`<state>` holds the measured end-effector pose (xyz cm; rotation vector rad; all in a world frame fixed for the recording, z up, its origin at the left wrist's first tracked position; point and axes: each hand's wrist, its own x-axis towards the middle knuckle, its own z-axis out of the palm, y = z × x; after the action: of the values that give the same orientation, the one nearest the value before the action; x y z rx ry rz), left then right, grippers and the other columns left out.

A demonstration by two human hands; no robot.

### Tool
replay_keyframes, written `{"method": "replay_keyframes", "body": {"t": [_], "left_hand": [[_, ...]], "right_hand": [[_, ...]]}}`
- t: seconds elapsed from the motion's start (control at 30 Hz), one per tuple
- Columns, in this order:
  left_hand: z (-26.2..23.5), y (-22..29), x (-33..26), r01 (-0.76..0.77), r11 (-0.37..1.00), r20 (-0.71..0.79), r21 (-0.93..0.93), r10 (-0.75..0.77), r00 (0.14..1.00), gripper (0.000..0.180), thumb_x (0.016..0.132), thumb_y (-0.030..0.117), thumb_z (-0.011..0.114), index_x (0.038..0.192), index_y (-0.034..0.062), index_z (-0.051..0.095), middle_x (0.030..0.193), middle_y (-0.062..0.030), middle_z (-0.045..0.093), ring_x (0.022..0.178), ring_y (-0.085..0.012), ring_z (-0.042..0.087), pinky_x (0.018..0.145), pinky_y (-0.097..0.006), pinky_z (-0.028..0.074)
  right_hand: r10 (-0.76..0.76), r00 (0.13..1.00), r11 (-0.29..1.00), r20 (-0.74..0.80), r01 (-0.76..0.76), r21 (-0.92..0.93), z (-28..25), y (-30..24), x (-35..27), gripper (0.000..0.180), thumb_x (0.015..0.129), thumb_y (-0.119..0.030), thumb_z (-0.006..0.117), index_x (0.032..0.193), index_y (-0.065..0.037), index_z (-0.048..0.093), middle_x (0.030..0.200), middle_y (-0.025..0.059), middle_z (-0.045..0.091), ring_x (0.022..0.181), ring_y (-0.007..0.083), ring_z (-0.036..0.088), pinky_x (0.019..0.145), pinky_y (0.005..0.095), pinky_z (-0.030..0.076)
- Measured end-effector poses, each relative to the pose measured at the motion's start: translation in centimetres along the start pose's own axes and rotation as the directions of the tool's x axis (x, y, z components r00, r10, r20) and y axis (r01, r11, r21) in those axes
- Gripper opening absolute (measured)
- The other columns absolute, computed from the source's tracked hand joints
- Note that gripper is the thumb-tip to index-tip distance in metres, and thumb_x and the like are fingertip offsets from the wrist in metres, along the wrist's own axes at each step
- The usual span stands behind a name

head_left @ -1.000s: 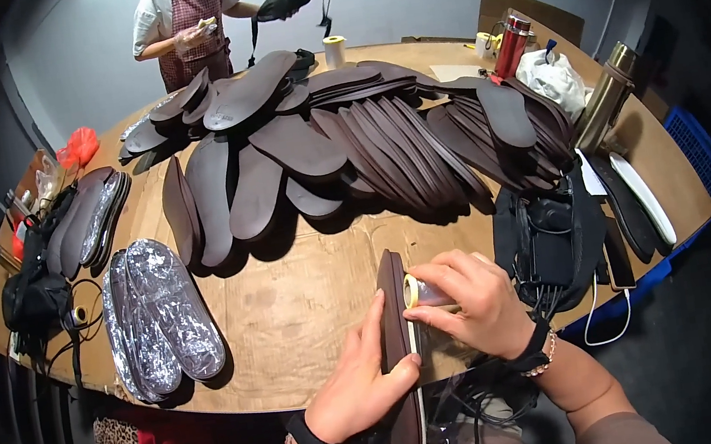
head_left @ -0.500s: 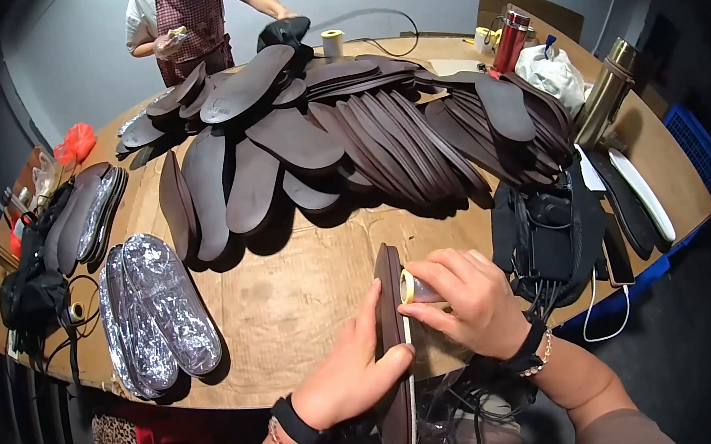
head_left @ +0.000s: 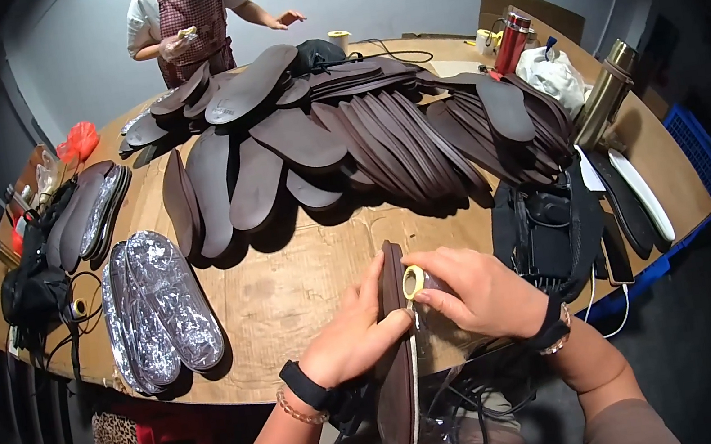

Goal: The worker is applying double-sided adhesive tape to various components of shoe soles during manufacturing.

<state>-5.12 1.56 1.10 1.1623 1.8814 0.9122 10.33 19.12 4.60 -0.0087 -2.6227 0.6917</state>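
Note:
My left hand grips a pair of dark brown insoles, stood on edge and pointing away from me. A pale strip runs along their right side, and the left thumb presses there. In my right hand is a small roll of clear film with a yellow rim, its fingers wrapped round it close against the insoles' right side. A bit of clear film shows under the roll; where it attaches is hard to make out. The insoles' lower end hangs past the table edge over my lap.
Piled brown insoles spread over the table's middle and back. Film-wrapped insoles lie at left. A black bag, a phone and a gold flask stand or lie at right. Across the table a person in an apron stands.
My right hand has turned the roll so its open end shows more, and my left hand has shifted slightly right. Across the table, the person has let go of a black item, now on the table.

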Motion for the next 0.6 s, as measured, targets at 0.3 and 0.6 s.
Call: {"method": "replay_keyframes", "body": {"t": [0.3,0.6], "left_hand": [[0.5,-0.2,-0.8,-0.052,0.998,-0.06,-0.023,0.05,0.997,0.099,0.094,0.052,0.056,0.169,0.0078,0.009,0.146,-0.0409,0.042,0.135,-0.0535,0.049,0.116,-0.05,0.04],[0.6,-0.2,-1.0,-0.057,0.998,-0.075,-0.037,0.054,0.996,0.099,0.093,0.054,0.056,0.169,0.0106,0.01,0.147,-0.0395,0.043,0.132,-0.0527,0.052,0.114,-0.05,0.042]], "right_hand": [[0.143,0.99,0.966,-0.005,-0.139,0.219,-1.0,0.3,1.7,0.037,0.083,-0.021,0.085,0.111,-0.001,0.071,0.103,0.0184,0.071,0.093,0.0362,0.071,0.081,0.0405,0.057],[0.126,0.974,0.989,-0.19,-0.137,-0.046,0.5,-1.4,1.4,0.039,0.077,-0.021,0.087,0.109,-0.006,0.071,0.1,0.0129,0.066,0.09,0.0366,0.069,0.078,0.0437,0.056]]}}
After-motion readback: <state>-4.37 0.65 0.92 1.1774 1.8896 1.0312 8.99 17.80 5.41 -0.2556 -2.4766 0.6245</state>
